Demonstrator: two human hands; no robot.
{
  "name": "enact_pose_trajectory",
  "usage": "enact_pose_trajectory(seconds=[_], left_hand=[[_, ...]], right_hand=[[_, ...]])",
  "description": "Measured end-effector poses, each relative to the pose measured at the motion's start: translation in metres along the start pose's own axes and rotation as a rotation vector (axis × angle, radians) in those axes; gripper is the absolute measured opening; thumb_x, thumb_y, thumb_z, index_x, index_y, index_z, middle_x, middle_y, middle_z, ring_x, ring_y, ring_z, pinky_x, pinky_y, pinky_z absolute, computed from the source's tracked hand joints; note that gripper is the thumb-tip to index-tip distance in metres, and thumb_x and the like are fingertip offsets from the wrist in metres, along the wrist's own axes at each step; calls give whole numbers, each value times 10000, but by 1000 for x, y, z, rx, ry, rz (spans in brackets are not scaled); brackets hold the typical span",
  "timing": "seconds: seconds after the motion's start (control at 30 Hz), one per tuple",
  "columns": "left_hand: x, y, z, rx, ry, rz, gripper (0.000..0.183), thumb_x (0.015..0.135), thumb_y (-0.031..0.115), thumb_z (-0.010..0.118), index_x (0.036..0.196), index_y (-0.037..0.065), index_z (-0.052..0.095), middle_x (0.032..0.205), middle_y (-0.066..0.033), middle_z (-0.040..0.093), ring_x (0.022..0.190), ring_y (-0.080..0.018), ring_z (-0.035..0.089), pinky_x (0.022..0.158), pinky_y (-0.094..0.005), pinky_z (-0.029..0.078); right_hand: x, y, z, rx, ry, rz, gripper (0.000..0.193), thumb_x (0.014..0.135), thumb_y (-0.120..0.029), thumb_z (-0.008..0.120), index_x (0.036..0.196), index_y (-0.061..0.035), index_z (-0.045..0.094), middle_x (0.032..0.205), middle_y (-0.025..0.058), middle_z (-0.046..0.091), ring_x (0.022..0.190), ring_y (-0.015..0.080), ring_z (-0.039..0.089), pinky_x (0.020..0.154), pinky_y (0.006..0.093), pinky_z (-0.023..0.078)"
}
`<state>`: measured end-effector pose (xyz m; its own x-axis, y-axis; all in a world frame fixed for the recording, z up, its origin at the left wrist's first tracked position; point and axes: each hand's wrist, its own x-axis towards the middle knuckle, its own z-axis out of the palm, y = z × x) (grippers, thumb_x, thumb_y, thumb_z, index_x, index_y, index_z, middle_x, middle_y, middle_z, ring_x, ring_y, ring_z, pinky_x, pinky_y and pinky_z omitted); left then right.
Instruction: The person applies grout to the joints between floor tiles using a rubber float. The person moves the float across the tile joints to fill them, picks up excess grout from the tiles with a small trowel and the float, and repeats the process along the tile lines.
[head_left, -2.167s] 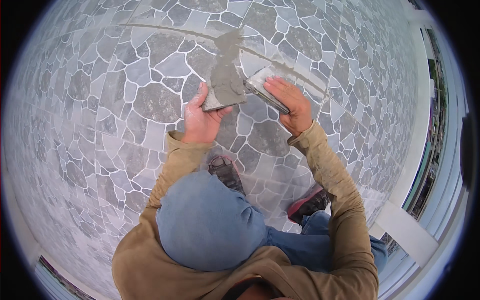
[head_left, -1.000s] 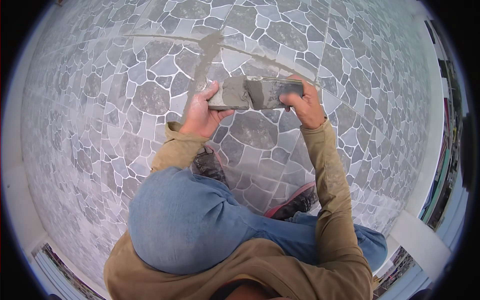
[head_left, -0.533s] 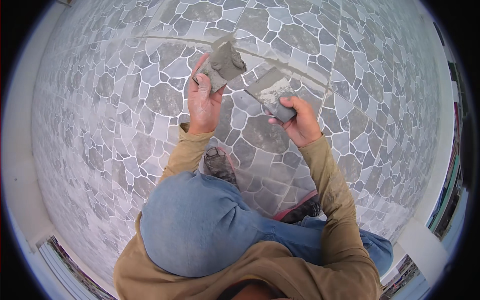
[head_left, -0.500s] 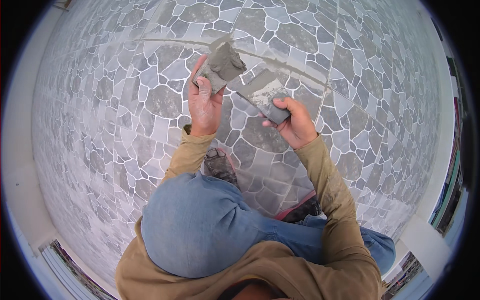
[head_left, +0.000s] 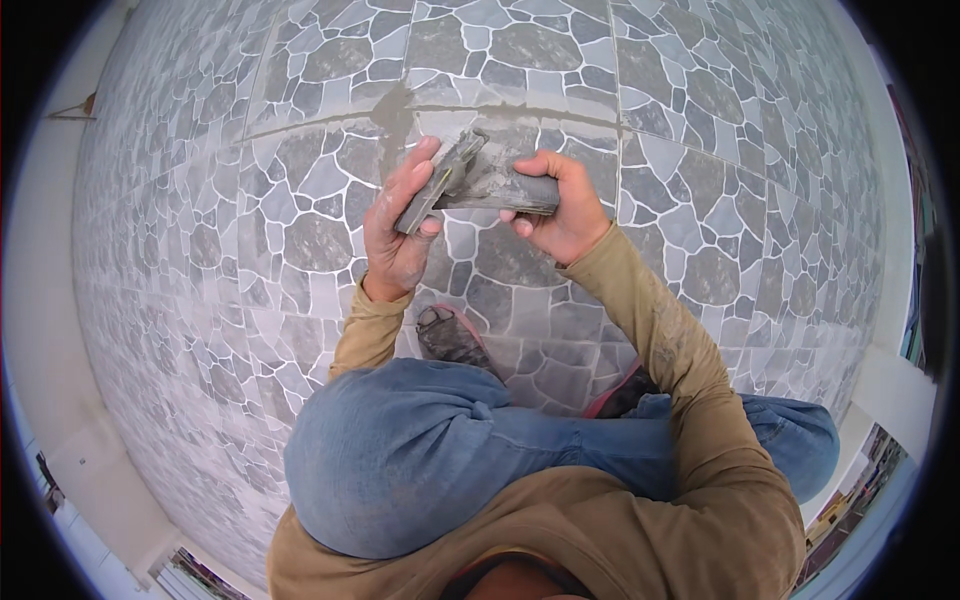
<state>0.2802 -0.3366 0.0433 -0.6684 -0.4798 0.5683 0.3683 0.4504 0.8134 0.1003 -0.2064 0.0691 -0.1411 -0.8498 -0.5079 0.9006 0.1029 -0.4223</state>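
Observation:
My left hand (head_left: 393, 240) grips a thin grey flat plate (head_left: 424, 202), now tilted almost on edge. A lump of wet grey mortar (head_left: 462, 165) clings to its inner face. My right hand (head_left: 572, 208) pinches a grey flat scraper (head_left: 522, 194), thumb on top and fingers beneath. The scraper's left end meets the mortar and the plate. Both tools are held above the stone-patterned tile floor (head_left: 520, 255). A smeared grey joint (head_left: 520, 112) runs crosswise just beyond my hands, with a wider mortar patch (head_left: 392, 115) at its left.
My bent knee in blue jeans (head_left: 400, 450) and my shoes (head_left: 450, 335) are close below my hands. A pale wall edge (head_left: 95, 400) curves along the left. Another pale ledge (head_left: 890, 400) borders the floor on the right, with stacked items past it.
The plate has turned from lying face up to nearly on edge. My right hand has brought the scraper left against it, where the two were apart before.

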Motion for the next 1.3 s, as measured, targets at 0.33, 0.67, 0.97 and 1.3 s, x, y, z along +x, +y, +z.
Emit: enact_pose_trajectory(seconds=[0.33, 0.67, 0.97, 1.3], left_hand=[[-26, -14, -16, 173, 33, 22, 461, 913, 159, 689, 1341, 40, 567, 1427, -219, 519, 1370, -371, 453, 1137, -446, 350], [-27, 12, 12, -1039, 550, -964, 399, 1075, 297, 369, 1272, -16, 518, 1224, -158, 641, 1052, -266, 683, 863, -377, 624], [-11, 35, 7, -1019, 565, -867, 424, 1075, 320, 377, 1310, -9, 504, 1261, -157, 624, 1120, -263, 651, 920, -406, 591], [-35, -6, 9, -1426, 505, -823, 413, 1074, 199, 392, 1384, -70, 440, 1381, -228, 531, 1280, -310, 535, 1084, -386, 496]], right_hand=[[5, -9, -18, 78, -140, -42, 259, 862, -221, 566, 998, -3, 598, 875, 141, 688, 624, 241, 668, 409, 314, 464], [-14, -52, -8, -828, -120, -533, 434, 827, 5, 623, 1259, 10, 580, 1068, 86, 669, 948, 172, 668, 832, 309, 550], [15, 0, -23, -1499, -195, -1122, 655, 698, 169, 528, 1307, -56, 610, 1325, 137, 618, 1283, 310, 553, 1098, 394, 414], [12, 36, -34, -1206, -52, -1202, 578, 777, 30, 525, 1352, -22, 536, 1342, 221, 569, 1206, 397, 567, 1025, 410, 473]])
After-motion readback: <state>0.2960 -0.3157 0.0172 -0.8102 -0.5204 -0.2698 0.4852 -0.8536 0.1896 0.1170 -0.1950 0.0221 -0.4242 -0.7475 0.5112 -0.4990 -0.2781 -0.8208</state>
